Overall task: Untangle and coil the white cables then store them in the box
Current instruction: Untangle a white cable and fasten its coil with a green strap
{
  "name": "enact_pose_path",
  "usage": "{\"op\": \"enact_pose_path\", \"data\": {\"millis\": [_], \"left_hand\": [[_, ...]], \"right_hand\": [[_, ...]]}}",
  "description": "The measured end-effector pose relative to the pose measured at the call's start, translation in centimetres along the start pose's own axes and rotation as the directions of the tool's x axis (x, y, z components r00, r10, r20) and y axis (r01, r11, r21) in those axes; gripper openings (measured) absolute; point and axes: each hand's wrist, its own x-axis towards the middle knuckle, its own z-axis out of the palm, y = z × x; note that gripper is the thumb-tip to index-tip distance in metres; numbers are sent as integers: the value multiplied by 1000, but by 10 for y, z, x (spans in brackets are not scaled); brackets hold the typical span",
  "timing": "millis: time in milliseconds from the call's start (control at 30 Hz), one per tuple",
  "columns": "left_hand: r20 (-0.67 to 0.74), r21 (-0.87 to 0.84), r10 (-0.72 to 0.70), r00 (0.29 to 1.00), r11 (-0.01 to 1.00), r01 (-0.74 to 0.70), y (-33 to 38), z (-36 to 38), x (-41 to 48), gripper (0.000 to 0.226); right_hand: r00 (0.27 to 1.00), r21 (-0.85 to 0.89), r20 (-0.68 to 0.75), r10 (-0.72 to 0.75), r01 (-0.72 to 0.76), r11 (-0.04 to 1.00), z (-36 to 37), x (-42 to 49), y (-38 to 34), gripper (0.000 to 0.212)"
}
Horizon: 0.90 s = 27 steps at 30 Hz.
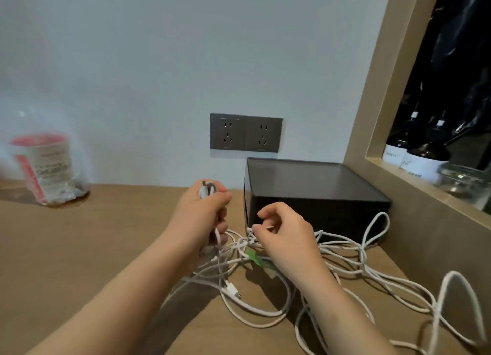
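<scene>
Left fingers (221,195) curl tight round a bunch of cables (345,264), a plug poking out on top. Right fingers (259,226) pinch one strand at the knot. Both hands hover mid-desk (79,248); the tangle sprawls near and right, touching the lidded box (313,192) at the far right wall.

I see both forearms bare, no sleeves, my left hand (202,211) and right hand (287,235) ringless beside the box (313,190).
</scene>
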Motion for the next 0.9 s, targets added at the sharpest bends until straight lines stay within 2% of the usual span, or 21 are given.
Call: {"op": "enact_pose_path", "data": {"millis": [133,267,333,400,467,567,667,767,900], "left_hand": [[-77,-178,-13,997,984,-1,-18,2,-7,16],[-46,-61,19,999,998,-22,-34,3,-2,19],[-46,-23,0,999,1000,-1,-37,3,0,19],[-60,-62,-47,997,997,43,-39,1,1,19],[-59,-111,-83,995,991,76,-39,-1,1,18],[-43,-99,-94,995,991,90,-40,-1,0,14],[-32,-135,-106,994,986,101,-39,0,-1,12],[-39,-145,-93,995,986,86,-37,1,-2,12],[-56,-184,-74,996,981,62,-34,2,-4,20]], "right_hand": [[999,31,-20,-38,39,999,-1,2,15,16],[999,151,-41,-25,31,988,-2,5,18,18],[999,57,17,-51,50,997,-1,4,17,13],[994,-86,33,-108,110,990,-4,3,15,18],[990,-134,52,-134,140,981,-17,0,10,20],[964,-190,263,-30,82,978,-38,-8,3,16],[873,-413,466,142,73,908,-38,-13,5,23],[903,-403,419,99,87,911,-31,-12,9,9],[982,-236,187,10,35,971,-35,-9,9,9]]}}
